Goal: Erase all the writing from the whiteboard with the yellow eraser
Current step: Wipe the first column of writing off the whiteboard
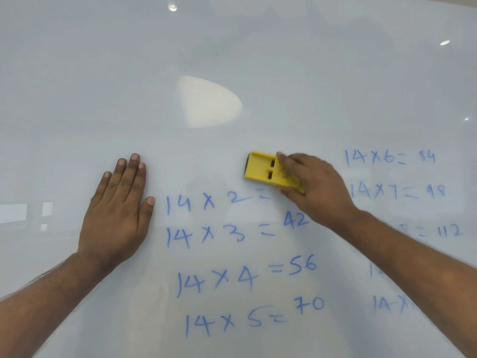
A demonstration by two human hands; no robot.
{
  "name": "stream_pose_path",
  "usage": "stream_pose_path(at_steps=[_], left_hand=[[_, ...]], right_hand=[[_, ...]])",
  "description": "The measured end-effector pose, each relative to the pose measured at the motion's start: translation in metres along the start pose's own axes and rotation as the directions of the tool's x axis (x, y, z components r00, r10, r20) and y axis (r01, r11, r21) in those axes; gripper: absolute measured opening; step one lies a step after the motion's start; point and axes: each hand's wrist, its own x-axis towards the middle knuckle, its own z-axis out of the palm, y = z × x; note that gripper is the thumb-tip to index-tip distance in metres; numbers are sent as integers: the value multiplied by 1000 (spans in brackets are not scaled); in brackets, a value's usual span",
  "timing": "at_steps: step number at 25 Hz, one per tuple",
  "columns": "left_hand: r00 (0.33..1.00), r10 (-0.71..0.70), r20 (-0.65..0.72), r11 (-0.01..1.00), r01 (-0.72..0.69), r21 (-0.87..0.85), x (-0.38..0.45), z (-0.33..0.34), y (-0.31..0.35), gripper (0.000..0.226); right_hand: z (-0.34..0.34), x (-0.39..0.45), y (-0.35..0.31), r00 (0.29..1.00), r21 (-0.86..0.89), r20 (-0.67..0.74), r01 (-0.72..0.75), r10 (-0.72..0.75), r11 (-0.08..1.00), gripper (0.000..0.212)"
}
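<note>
The whiteboard fills the whole view. Blue handwritten multiplication lines of the 14 times table run down its lower middle, and a second column sits at the right, partly hidden by my right forearm. My right hand grips the yellow eraser and presses it flat on the board just above the end of the "14 x 2 =" line, whose answer is wiped away. My left hand lies flat on the board, fingers spread, left of the writing and holding nothing.
The upper half of the board carries no writing, only bright light reflections. Faint smears mark the surface around the eraser.
</note>
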Motion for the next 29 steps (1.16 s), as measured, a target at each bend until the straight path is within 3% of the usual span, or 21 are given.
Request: stream_pose_path(at_steps=[2,4,7,11,13,16,19,21,25,27,29], left_hand=[[1000,3,3,1000,-3,2,-1,-1,0,65],[1000,0,0,1000,0,2,-2,-2,1,65],[1000,2,3,1000,-2,0,-2,-3,2,65],[1000,5,1,1000,-5,7,-3,-2,2,65],[1000,5,2,1000,-5,5,-3,-1,1,65],[1000,0,7,1000,0,-3,-3,0,1,65],[1000,3,4,1000,-3,-1,-4,-1,0,65],[1000,5,3,1000,-5,-1,-5,-1,0,65],[1000,1,0,1000,-1,4,-5,0,1,65],[1000,2,1,1000,-2,3,-5,0,2,64],[1000,-2,5,1000,2,0,-6,-1,1,64]], right_hand=[[2,-16,-5,996,-25,38,80,-79,996,63],[0,-19,1,998,-51,16,65,-64,997,63],[-3,-4,14,986,-41,-76,-153,149,987,66],[1,31,16,894,107,-206,-384,398,917,66],[6,35,4,911,102,-205,-344,358,934,67],[13,11,-13,979,35,-130,-154,157,987,66],[9,-18,-9,999,-15,-43,-27,26,1000,65],[4,-26,2,997,-54,-42,-68,65,996,64],[3,-6,11,939,29,-166,-301,301,953,63],[8,6,1,940,61,-181,-282,289,957,63],[17,3,-14,978,37,-147,-142,146,989,63]])
